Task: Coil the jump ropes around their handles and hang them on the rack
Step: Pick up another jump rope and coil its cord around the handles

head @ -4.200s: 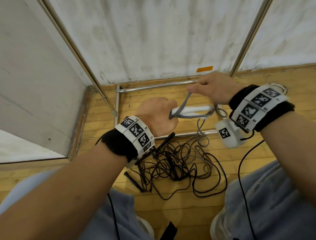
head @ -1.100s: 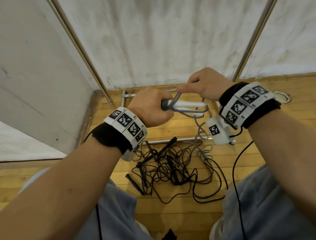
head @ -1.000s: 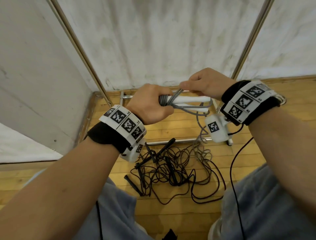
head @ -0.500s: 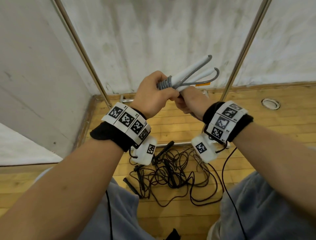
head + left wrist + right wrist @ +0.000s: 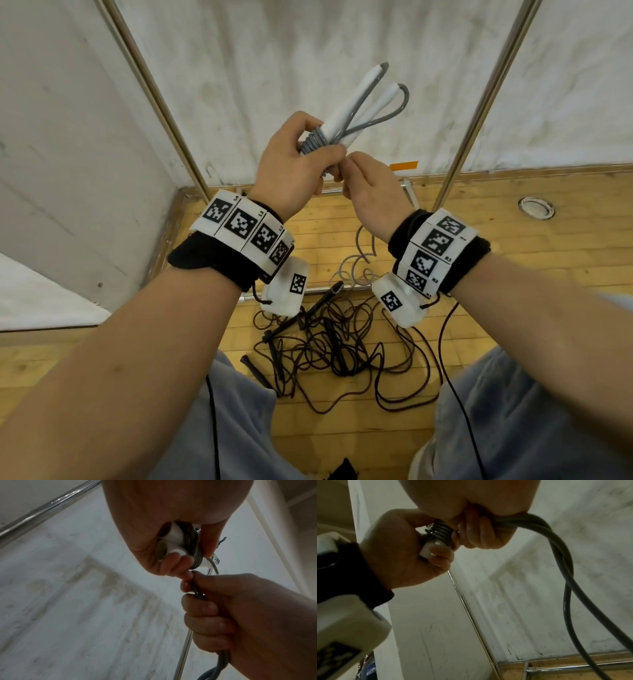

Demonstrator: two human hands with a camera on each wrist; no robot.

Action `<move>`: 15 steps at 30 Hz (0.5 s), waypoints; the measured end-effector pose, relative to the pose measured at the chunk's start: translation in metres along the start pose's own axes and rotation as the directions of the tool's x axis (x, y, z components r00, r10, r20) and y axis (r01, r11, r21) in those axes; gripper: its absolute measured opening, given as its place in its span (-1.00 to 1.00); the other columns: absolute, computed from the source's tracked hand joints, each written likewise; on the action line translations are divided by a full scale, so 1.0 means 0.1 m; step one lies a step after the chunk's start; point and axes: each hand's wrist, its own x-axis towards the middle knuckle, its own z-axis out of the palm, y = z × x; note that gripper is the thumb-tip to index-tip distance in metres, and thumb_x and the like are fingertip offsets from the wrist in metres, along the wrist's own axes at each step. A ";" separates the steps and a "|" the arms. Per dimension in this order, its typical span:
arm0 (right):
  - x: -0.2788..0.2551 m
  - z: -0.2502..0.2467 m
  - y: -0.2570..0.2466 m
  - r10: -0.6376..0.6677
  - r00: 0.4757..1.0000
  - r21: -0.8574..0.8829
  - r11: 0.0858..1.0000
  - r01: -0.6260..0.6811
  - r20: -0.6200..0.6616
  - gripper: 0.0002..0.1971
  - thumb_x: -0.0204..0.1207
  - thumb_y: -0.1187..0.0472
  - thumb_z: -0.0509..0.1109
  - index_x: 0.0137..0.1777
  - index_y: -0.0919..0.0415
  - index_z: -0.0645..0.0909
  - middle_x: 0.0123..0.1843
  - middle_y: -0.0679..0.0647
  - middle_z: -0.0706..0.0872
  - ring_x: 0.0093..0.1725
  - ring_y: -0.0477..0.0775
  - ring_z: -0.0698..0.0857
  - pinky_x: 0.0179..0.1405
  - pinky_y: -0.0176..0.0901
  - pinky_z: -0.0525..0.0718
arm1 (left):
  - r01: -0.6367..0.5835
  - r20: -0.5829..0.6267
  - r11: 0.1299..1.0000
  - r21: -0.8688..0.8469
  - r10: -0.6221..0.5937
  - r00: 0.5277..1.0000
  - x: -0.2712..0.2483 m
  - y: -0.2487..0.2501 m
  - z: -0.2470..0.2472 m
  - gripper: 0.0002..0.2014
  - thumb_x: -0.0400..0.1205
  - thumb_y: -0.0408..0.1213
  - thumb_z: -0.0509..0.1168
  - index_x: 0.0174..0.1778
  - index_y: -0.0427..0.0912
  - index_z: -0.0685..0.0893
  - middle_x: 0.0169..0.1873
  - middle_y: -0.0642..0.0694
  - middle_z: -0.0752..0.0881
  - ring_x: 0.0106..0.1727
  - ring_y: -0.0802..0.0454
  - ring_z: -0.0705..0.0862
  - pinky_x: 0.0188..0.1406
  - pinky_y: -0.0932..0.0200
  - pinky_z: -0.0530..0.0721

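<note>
left hand (image 5: 291, 161) fist closed round the base of the 2 white plastic jump rope handles (image 5: 356, 102), held together, tips pointing up toward the wall. grey rubbery cord (image 5: 313, 142) already wound in about 5 tight turns round the handles just above the fist. right hand (image 5: 368, 186) just below and touching, fingers curled round the doubled grey cord, pulling it taut; the rest trails down to the wooden floor (image 5: 513, 246). tangle of black jump ropes with black handles (image 5: 329, 339) lies on the floor between the knees, untouched. chrome rack tubes (image 5: 479, 113) stand behind, nothing hung that i can see.

handling guess: light, handles stiff and smooth so they may slide against each other, best gripped low and together as now. cord looks springy with memory, likely to unwind if tension drops, so take it close to the last turn.

versus 4.2 s ago: handles were horizontal and low near the floor bar with the right hand over them from above; now they are raised and tilted upright, right hand has gone underneath, and a visible stack of turns has built up. black pile unchanged.
</note>
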 end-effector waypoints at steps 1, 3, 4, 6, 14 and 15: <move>0.00 0.01 0.02 -0.004 1.000 -0.018 1.000 0.004 0.000 -0.70 0.72 0.21 0.07 -0.26 0.14 0.43 -0.44 -0.12 0.45 -0.43 -0.13 0.41 -0.37 -0.18 0.33 | -0.003 -0.005 1.000 0.009 0.003 1.000 0.01 -0.01 -0.01 -0.80 0.56 -0.38 0.38 -0.18 -0.12 0.46 -0.38 -0.30 0.68 -0.63 0.09 0.51 -0.67 0.30 0.42; 0.00 0.02 0.05 -0.001 1.000 -0.095 0.995 0.002 0.012 -0.66 0.72 0.15 0.08 -0.30 0.17 0.43 -0.46 -0.09 0.45 -0.45 -0.11 0.41 -0.41 -0.19 0.29 | 0.002 -0.018 0.999 0.036 -0.002 1.000 0.03 -0.04 -0.02 -0.79 0.56 -0.34 0.39 -0.19 -0.10 0.44 -0.38 -0.22 0.71 -0.62 0.13 0.53 -0.67 0.32 0.42; 0.00 0.02 0.07 0.005 1.000 -0.137 0.991 -0.002 0.022 -0.63 0.72 0.11 0.08 -0.32 0.20 0.42 -0.47 -0.06 0.44 -0.45 -0.08 0.40 -0.44 -0.19 0.28 | 0.006 -0.027 0.998 0.066 -0.004 1.000 0.04 -0.06 -0.02 -0.79 0.57 -0.31 0.40 -0.19 -0.08 0.44 -0.37 -0.18 0.72 -0.61 0.17 0.55 -0.66 0.33 0.43; 0.01 0.02 0.09 0.016 0.999 -0.197 0.980 -0.006 0.049 -0.58 0.72 0.04 0.07 -0.35 0.23 0.38 -0.48 -0.02 0.40 -0.46 -0.05 0.36 -0.48 -0.24 0.25 | 0.005 -0.035 0.984 0.179 0.001 0.999 0.06 -0.11 -0.04 -0.79 0.56 -0.23 0.39 -0.18 -0.04 0.43 -0.33 -0.12 0.74 -0.57 0.18 0.58 -0.61 0.30 0.47; -0.03 0.02 0.07 0.043 0.968 -0.369 0.928 0.053 0.249 -0.56 0.71 0.09 0.05 -0.47 0.08 0.28 -0.50 -0.03 0.38 -0.48 -0.07 0.36 -0.41 -0.08 0.22 | 0.013 0.118 0.834 0.552 -0.093 0.989 0.11 -0.35 -0.24 -0.70 0.56 -0.08 0.41 0.00 -0.08 0.43 -0.25 0.00 0.65 -0.39 0.02 0.76 -0.44 0.23 0.65; -0.03 0.03 0.06 0.059 0.963 -0.376 0.925 0.046 0.265 -0.55 0.72 0.10 0.04 -0.47 0.07 0.27 -0.50 -0.02 0.37 -0.47 -0.06 0.37 -0.42 -0.09 0.25 | 0.012 0.121 0.820 0.572 -0.098 0.988 0.10 -0.39 -0.24 -0.70 0.57 -0.07 0.40 0.02 -0.08 0.43 -0.23 -0.02 0.66 -0.34 -0.03 0.77 -0.36 0.12 0.69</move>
